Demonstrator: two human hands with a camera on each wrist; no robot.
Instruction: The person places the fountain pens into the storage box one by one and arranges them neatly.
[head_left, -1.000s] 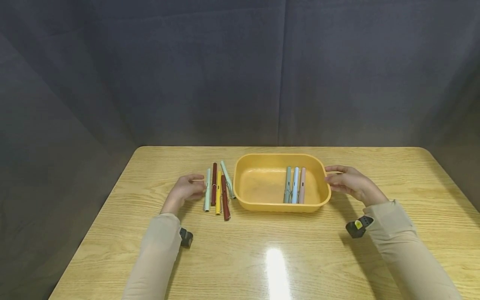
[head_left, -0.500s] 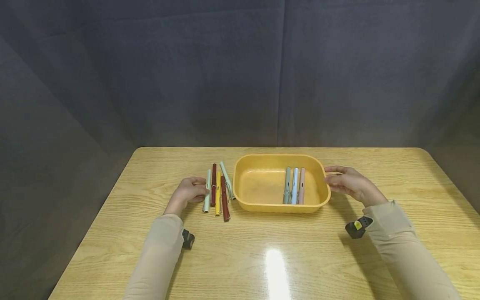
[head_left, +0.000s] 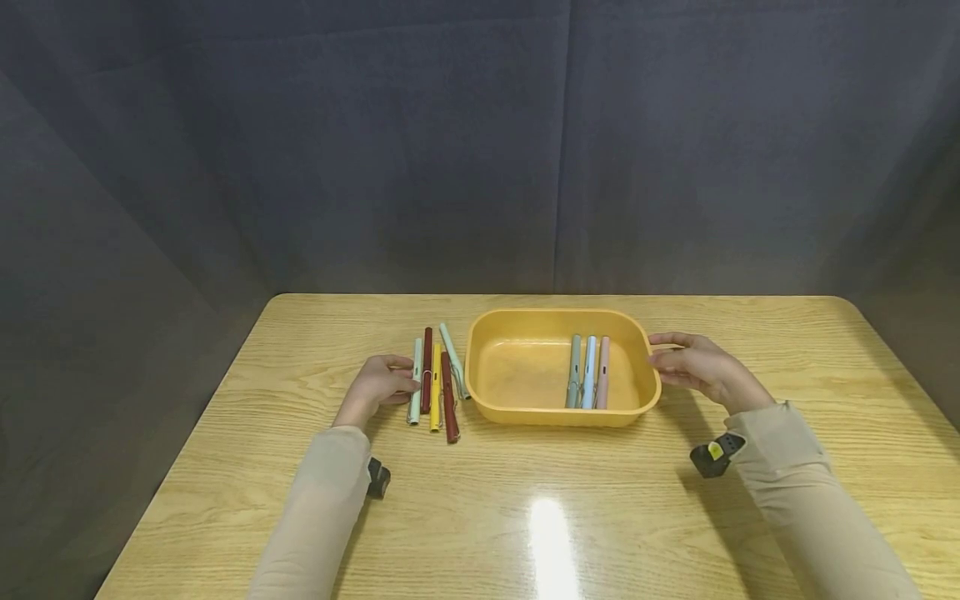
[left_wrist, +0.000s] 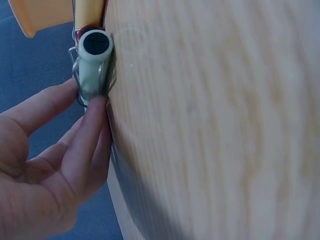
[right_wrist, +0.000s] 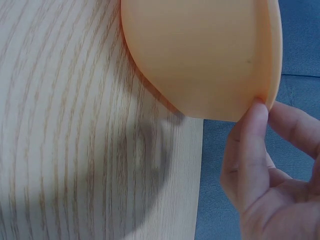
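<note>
My left hand (head_left: 377,383) is at the left end of a row of pens and pinches a pale green pen (head_left: 416,392) with its fingertips. In the left wrist view this pen (left_wrist: 95,65) points its dark round end at the camera, its wire clip showing, fingertips on both sides. Just right of it lie a dark red pen (head_left: 427,375), a yellow pen (head_left: 436,400), a second dark red pen (head_left: 450,408) and another pale green one, slanted. My right hand (head_left: 697,367) grips the right rim of a yellow tray (head_left: 562,415), thumb and fingers on either side of the wall (right_wrist: 200,60).
Inside the tray, toward its right half, lie a grey-green pen (head_left: 574,367), a light blue pen (head_left: 590,367) and a pink pen (head_left: 603,367), side by side. A dark curtain (head_left: 480,150) hangs behind the wooden table (head_left: 480,508).
My left hand has moved slightly right onto the leftmost pale green pen and now pinches it. The right hand stays on the tray's rim.
</note>
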